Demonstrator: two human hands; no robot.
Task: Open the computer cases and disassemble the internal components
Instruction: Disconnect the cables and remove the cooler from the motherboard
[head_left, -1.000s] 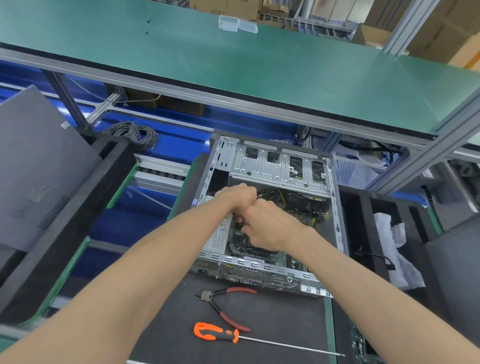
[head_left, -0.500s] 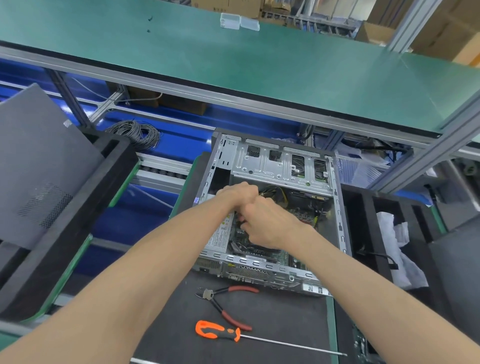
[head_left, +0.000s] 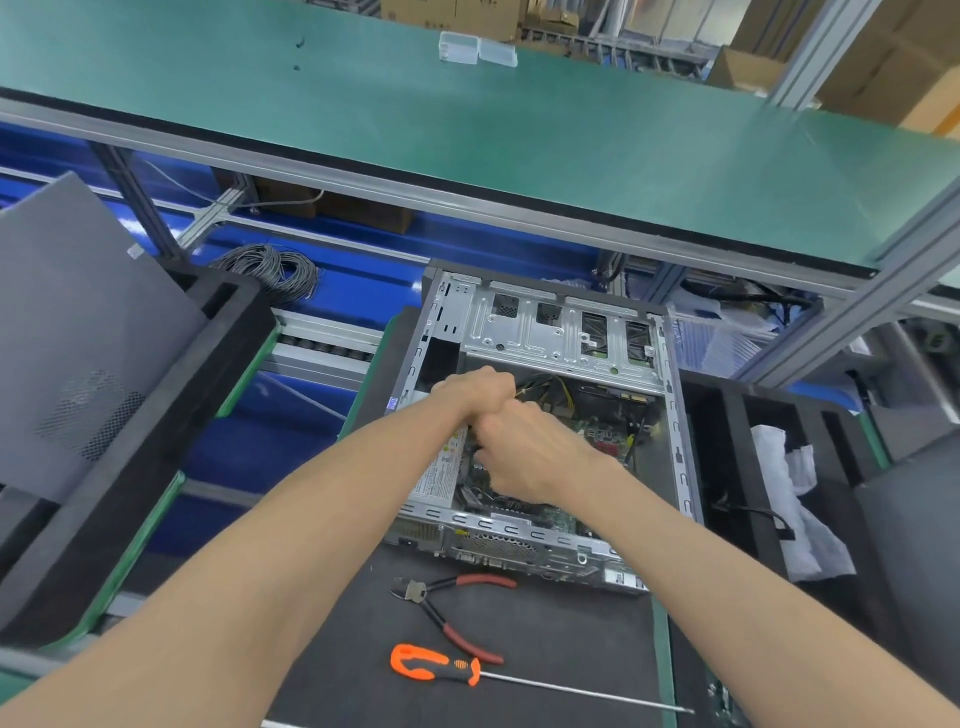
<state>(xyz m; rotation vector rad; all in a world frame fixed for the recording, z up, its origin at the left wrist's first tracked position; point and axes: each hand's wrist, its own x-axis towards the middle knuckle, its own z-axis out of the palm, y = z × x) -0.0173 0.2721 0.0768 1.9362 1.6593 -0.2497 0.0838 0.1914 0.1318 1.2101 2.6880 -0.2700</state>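
One open computer case (head_left: 540, 332), bare metal, circuit board exposed.

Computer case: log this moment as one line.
case open | both hands inside, left hand, right hand | grasp hidden | pliers, screwdriver unused on mat

Setting: factory assembly line. Evidence: green-topped bench (head_left: 519, 135) on aluminium framing (head_left: 852, 312), roller conveyor (head_left: 322, 345), stacked cardboard boxes (head_left: 893, 67).

My left hand (head_left: 475, 392) and right hand (head_left: 524, 452) are ungloved. Both forearms show no sleeves. I see no watch or rings.
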